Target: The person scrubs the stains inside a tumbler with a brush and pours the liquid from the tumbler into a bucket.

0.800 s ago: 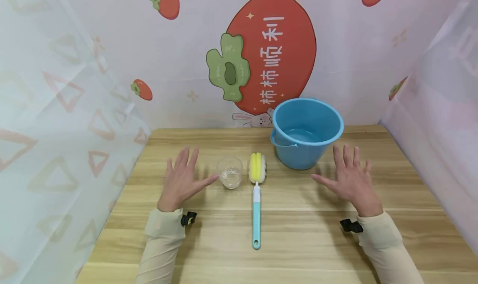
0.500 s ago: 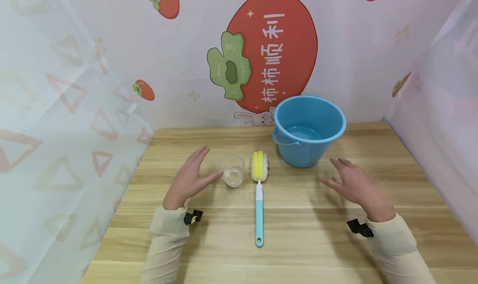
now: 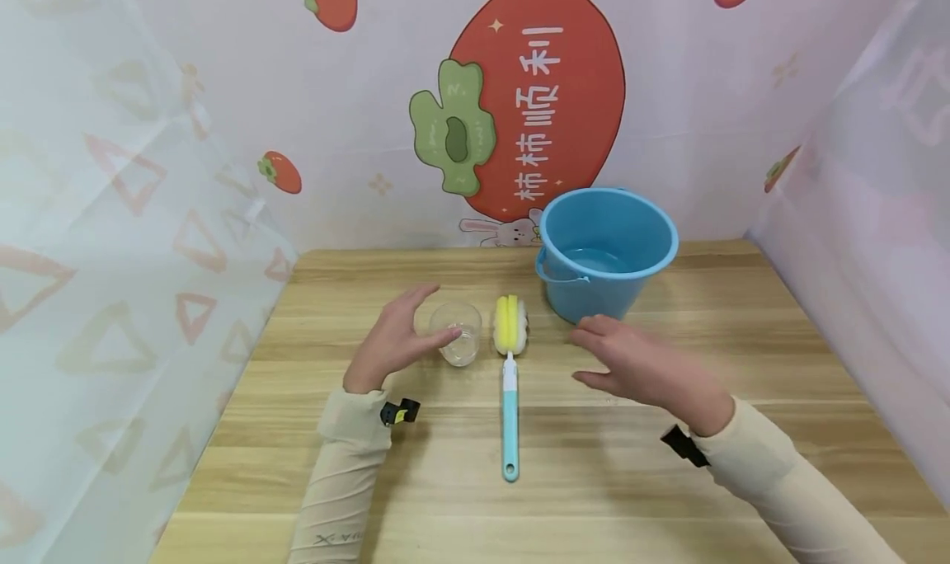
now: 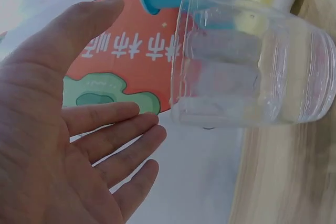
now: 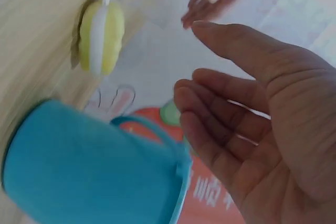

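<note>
Just below centre frame: glass (image 4: 231, 111) stood upright, left of the brush (image 3: 510, 415) | left hand (image 3: 397, 337), thumb and fingers spread wide, held nothing beside it | right hand (image 3: 638, 364), loosely curved and empty, hung near the bucket (image 3: 594, 298) | light, level grip looked safest for the liquid (image 3: 463, 353)

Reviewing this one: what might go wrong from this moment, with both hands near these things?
Cup tipping: the left hand is open close beside the upright clear cup, so a clumsy nudge may knock it over.
Brush hitting cup: the brush lies with its yellow-and-white head beside the cup, so lifting it carelessly might bump the cup.
Bucket bump: the right hand hovers close to the blue bucket, so it might knock it.
</note>
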Tool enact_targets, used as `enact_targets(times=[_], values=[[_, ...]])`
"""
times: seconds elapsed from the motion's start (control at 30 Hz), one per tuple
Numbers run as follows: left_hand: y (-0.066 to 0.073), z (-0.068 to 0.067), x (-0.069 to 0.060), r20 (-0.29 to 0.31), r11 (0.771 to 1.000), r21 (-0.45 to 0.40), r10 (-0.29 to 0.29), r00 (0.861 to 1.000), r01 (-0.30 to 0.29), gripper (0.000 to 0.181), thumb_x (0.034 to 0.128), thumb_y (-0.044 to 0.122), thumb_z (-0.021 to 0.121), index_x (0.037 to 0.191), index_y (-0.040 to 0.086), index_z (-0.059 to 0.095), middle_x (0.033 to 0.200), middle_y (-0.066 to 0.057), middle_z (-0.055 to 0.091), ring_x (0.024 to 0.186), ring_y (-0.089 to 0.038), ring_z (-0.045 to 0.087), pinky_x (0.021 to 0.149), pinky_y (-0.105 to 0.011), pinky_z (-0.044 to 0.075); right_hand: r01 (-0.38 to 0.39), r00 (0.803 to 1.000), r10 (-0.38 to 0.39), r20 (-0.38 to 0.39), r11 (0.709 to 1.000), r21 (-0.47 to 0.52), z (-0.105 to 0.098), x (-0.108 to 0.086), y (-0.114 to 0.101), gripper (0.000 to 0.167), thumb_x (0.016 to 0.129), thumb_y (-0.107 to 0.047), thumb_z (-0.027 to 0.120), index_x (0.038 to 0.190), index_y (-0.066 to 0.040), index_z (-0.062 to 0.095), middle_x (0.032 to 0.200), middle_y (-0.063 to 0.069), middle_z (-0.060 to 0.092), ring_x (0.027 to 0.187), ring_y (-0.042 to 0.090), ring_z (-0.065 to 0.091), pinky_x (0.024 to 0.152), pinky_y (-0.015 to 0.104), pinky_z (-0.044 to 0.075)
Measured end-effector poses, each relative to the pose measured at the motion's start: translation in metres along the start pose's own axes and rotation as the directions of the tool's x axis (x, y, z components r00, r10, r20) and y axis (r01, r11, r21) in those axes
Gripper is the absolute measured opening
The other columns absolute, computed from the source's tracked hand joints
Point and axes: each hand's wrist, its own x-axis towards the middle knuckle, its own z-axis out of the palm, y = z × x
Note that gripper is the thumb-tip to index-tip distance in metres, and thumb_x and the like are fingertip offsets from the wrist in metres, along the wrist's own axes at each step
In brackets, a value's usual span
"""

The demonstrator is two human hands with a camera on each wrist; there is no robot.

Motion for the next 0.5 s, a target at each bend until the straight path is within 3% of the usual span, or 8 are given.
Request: enact_targets(times=[0.13,0.23,0.33,0.5], values=[[0.0,0.007,0.004,0.003,1.0,0.006,-0.001,1.0,0.001,0.096,0.0825,0.054,0.087,0.155,0.003,0.05,0.157,-0.018,0.054,0.149,-0.038,0.049,0.123,-0.055,0.04,0.132,0.989,-0.131,0.072,0.991,-0.02,0.008,0.024,-0.016,0.053,0.085,-0.028,0.091,0.129,-0.005,0.071,0.121,0.009,0.073,0.109,0.023,0.07,0.091,0.036,0.063],[-0.002,0.013,0.006,0.009,1.0,-0.003,-0.002,1.0,0.002,0.098,0.0793,0.053,0.09,0.153,0.003,0.051,0.156,-0.018,0.056,0.148,-0.037,0.051,0.122,-0.053,0.041,0.226,0.965,-0.219,0.142,0.974,-0.034,0.02,0.041,-0.027,0.052,0.086,-0.024,0.09,0.131,-0.005,0.071,0.126,0.01,0.074,0.115,0.024,0.071,0.097,0.037,0.061],[-0.005,0.019,0.005,0.016,1.0,-0.021,0.009,1.0,-0.008,0.099,0.0773,0.052,0.092,0.153,0.002,0.052,0.154,-0.018,0.058,0.146,-0.036,0.053,0.121,-0.052,0.043,0.313,0.939,-0.297,0.175,0.947,-0.073,0.037,0.054,-0.035,0.042,0.088,-0.017,0.087,0.126,-0.007,0.072,0.121,0.007,0.075,0.112,0.023,0.071,0.096,0.035,0.06],[-0.008,0.026,0.006,0.029,0.998,-0.056,0.04,0.999,-0.039,0.098,0.0769,0.051,0.093,0.152,0.002,0.053,0.153,-0.016,0.059,0.145,-0.035,0.054,0.12,-0.051,0.044,0.417,0.905,-0.39,0.169,0.892,-0.174,0.065,0.061,-0.041,0.022,0.092,-0.007,0.078,0.112,-0.013,0.074,0.11,-0.001,0.076,0.099,0.016,0.068,0.086,0.027,0.059]])
